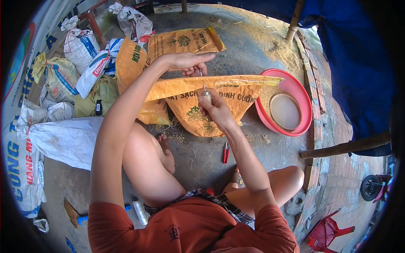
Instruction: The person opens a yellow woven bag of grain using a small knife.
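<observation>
My right hand (217, 109) is closed around the wooden handle of an awl (206, 97). Its thin metal shaft points away from me and crosses the folded top edge of an orange printed sack (202, 111). Beyond that edge is my left hand (187, 62), near the awl's tip, with some fingers curled in and one digit stretched out to the right. Whatever those curled fingers pinch is too small to make out. The sack's mouth edge runs crosswise in front of me, toward a pink basin. On the floor between my legs lie red thread snips (226, 152).
The pink basin (310, 114) at right holds grain and a round sieve (285, 111). More orange sacks (181, 42) lie beyond my hands, with filled bags (80, 46) at left. A white thread spool (140, 213) sits by my hip. A wooden pole (346, 149) juts in at right.
</observation>
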A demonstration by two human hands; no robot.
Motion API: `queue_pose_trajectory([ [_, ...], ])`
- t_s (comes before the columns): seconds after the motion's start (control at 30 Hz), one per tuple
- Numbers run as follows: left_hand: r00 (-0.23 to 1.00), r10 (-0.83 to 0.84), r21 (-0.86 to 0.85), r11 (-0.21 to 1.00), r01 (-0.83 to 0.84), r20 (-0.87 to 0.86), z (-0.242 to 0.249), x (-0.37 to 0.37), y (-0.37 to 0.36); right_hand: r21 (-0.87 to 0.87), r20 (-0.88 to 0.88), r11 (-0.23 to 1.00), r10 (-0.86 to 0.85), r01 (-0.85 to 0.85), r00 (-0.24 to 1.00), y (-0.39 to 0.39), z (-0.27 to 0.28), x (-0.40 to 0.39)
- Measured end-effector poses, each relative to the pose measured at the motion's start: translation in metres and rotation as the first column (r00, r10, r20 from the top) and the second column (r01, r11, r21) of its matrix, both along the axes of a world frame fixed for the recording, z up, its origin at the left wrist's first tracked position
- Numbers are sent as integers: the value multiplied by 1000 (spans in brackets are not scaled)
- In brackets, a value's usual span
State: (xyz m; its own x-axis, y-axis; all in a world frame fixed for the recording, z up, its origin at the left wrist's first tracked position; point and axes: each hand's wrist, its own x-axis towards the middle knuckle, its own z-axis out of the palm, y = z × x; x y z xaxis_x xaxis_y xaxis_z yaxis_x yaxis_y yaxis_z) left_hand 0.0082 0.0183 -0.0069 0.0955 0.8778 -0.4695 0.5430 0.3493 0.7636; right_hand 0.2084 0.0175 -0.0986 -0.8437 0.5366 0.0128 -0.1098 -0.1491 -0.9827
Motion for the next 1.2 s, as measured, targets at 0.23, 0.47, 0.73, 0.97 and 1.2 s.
queue_pose_trajectory([
  [0.23,1000,3,262,965,1,-14,9,-13,-23,-86,30,996,-9,12,1000,-5,5,-3],
  [0.47,999,25,379,925,-15,-21,3,-15,-29,-151,69,988,-19,29,997,-8,12,-3],
  [0.73,991,-24,480,873,84,-129,8,-13,-29,-154,11,988,-19,21,1000,-6,3,-5],
  [0.97,843,63,535,798,279,-534,29,17,-42,-108,51,994,6,-1,999,-7,10,-1],
  [1.2,715,176,589,711,383,-677,35,35,-47,-86,58,996,22,-17,998,-6,13,2],
])
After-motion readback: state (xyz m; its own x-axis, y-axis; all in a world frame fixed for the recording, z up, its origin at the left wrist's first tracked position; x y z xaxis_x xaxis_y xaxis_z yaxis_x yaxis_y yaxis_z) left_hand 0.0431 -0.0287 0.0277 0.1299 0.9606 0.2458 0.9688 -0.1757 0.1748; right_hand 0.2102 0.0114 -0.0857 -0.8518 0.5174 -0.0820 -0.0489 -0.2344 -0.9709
